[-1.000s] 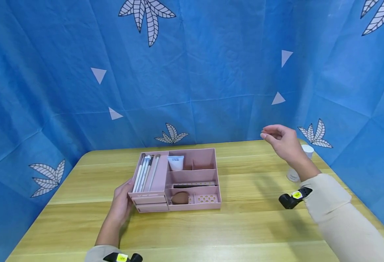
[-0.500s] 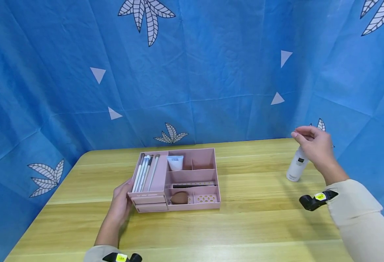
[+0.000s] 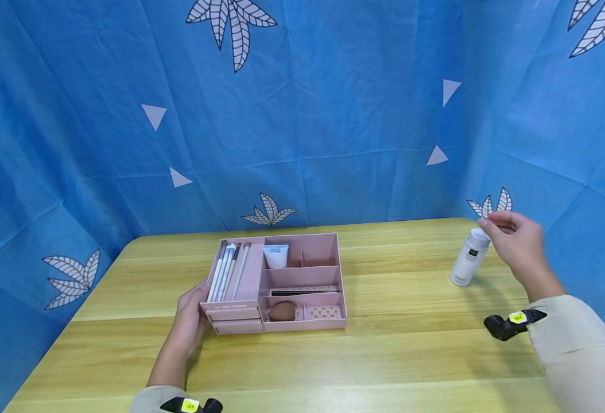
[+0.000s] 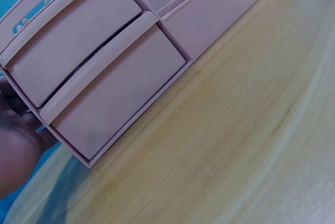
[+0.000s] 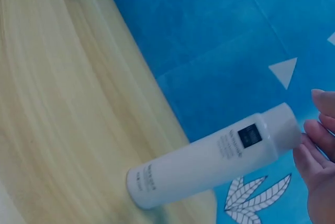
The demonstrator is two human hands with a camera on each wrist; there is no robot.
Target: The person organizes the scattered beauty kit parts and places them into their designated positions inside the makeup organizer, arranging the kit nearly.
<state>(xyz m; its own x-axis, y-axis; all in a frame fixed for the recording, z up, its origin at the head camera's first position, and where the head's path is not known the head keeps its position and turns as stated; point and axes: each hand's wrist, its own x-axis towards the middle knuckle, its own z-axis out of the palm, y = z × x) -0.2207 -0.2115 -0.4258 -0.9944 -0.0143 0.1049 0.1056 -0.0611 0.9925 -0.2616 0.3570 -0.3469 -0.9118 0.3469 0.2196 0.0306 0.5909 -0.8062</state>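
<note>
A pink organizer [image 3: 236, 307] with two small front drawers [image 4: 118, 85] sits left of centre on the table. My left hand [image 3: 191, 315] rests against its left side; in the left wrist view, part of that hand [image 4: 18, 153] is hidden behind the organizer's wall. A white bottle [image 3: 469, 258] with a white cap [image 5: 282, 127] stands on the table at the right. My right hand [image 3: 522, 246] is beside the cap, fingers loosely bent. In the right wrist view its fingertips [image 5: 303, 153] are right at the cap, and whether they touch cannot be told.
Makeup brushes [image 3: 227, 272] lie in the organizer's left tray. Its compartments hold a white tube [image 3: 275, 256], a dark slim stick [image 3: 302, 293] and a brown makeup sponge [image 3: 282, 311]. Behind the wooden table [image 3: 385, 355] hangs a blue curtain [image 3: 354, 115].
My right hand has moved right from behind the bottle's left, passed over its cap, and come down to its right side. The left hand and the organizer stay put.
</note>
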